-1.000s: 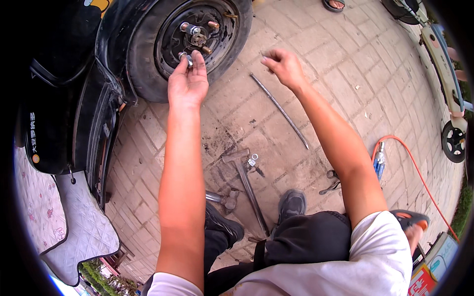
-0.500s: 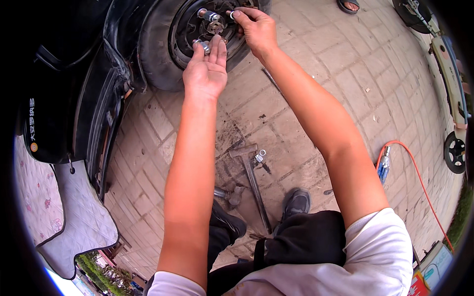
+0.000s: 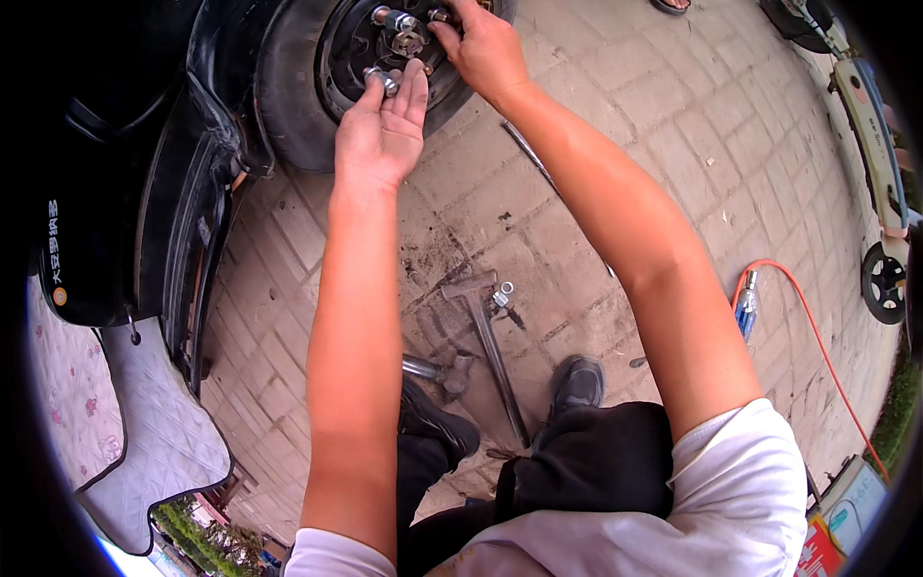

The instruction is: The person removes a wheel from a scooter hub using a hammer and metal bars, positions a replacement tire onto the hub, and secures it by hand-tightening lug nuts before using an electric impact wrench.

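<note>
A black car wheel (image 3: 288,91) with a dark steel rim fills the top, its hub bearing studs with shiny nuts. My left hand (image 3: 380,139) is palm up below the hub, thumb and fingertips closed on a silver lug nut (image 3: 383,81). Another silver nut (image 3: 396,19) sits above it, apart from my fingers. To the right, my right hand (image 3: 486,53) has thumb and forefinger closed about a dark stud end (image 3: 439,14). What else it grips is hidden by the fingers and the top edge.
Between my shoes lie a long-handled hammer (image 3: 495,361), a second hammer (image 3: 454,373) and loose nuts (image 3: 503,294). A metal bar (image 3: 532,154) lies under my right arm. An air tool (image 3: 748,306) with an orange hose (image 3: 812,332) is right, near a scooter (image 3: 870,154). Black bodywork (image 3: 183,192) stands left.
The view has shifted slightly, moving the wheel up and left. My right hand is closer to the hub; the shiny ring at its fingertips no longer shows. My left hand stays at its nut.
</note>
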The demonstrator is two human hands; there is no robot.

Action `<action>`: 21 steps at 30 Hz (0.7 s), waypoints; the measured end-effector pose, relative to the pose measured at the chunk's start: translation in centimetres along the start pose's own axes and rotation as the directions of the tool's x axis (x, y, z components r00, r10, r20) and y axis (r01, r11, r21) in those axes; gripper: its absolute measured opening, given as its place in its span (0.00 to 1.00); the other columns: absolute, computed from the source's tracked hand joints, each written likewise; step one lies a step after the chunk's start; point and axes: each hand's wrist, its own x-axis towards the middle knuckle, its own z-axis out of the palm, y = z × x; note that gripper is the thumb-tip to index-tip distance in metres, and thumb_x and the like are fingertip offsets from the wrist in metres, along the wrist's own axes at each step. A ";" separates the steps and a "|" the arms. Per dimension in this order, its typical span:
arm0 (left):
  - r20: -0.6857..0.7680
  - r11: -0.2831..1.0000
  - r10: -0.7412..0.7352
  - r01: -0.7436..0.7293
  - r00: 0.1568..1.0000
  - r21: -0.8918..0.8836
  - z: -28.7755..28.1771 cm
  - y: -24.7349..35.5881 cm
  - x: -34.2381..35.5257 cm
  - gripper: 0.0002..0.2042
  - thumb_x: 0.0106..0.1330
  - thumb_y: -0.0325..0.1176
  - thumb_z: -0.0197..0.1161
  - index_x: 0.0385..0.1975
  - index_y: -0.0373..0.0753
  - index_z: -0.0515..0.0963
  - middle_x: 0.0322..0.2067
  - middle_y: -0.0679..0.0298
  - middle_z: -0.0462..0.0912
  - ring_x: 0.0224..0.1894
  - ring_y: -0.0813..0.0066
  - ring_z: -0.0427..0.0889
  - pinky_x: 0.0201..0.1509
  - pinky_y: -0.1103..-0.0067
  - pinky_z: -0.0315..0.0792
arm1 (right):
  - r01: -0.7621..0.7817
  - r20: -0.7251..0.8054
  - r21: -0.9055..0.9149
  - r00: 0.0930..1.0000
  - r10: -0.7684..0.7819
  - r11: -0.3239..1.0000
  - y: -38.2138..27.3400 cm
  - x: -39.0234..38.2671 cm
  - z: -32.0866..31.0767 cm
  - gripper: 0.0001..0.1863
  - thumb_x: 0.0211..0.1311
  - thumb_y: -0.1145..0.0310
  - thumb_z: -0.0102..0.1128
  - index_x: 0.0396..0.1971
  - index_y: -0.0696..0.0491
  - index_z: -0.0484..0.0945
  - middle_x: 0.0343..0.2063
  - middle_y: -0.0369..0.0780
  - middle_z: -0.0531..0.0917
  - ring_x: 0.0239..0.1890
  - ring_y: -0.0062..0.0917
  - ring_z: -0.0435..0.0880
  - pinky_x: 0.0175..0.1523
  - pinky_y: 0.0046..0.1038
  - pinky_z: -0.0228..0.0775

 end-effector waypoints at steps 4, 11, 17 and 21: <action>-0.130 0.998 0.002 -0.011 0.991 -0.066 0.9 -1.3 0.7 0.05 0.69 0.25 0.52 0.40 0.32 0.67 0.43 0.49 0.77 0.48 0.56 0.79 0.53 0.67 0.79 | -0.172 0.166 -0.078 0.969 0.183 0.982 0.4 -3.7 -2.5 0.14 0.55 0.58 0.63 0.31 0.55 0.80 0.31 0.47 0.83 0.34 0.44 0.82 0.39 0.38 0.74; 0.252 0.976 -0.148 0.182 0.956 -0.118 -9.2 5.5 9.2 0.05 0.69 0.23 0.52 0.41 0.29 0.69 0.40 0.49 0.76 0.44 0.59 0.80 0.51 0.70 0.80 | 0.024 0.996 -0.066 0.059 0.064 0.998 -2.3 -21.1 -8.2 0.13 0.52 0.65 0.61 0.37 0.53 0.77 0.36 0.46 0.82 0.41 0.42 0.81 0.45 0.40 0.74; 0.056 0.983 -0.102 0.109 0.993 -0.148 -2.6 1.7 2.5 0.07 0.70 0.26 0.49 0.39 0.28 0.71 0.39 0.49 0.76 0.42 0.59 0.78 0.48 0.72 0.77 | 0.123 1.000 -0.025 0.004 0.024 0.992 -2.8 -25.6 -12.1 0.14 0.55 0.65 0.58 0.43 0.49 0.75 0.40 0.43 0.78 0.40 0.40 0.82 0.42 0.38 0.75; -0.076 0.978 -0.015 -0.001 0.997 -0.208 -0.4 0.4 0.7 0.10 0.72 0.28 0.47 0.45 0.28 0.68 0.47 0.51 0.74 0.52 0.55 0.76 0.57 0.67 0.77 | 0.248 1.000 0.004 0.021 -0.010 0.969 -2.9 -27.4 -11.3 0.11 0.56 0.68 0.51 0.40 0.50 0.75 0.35 0.45 0.79 0.33 0.38 0.84 0.34 0.39 0.77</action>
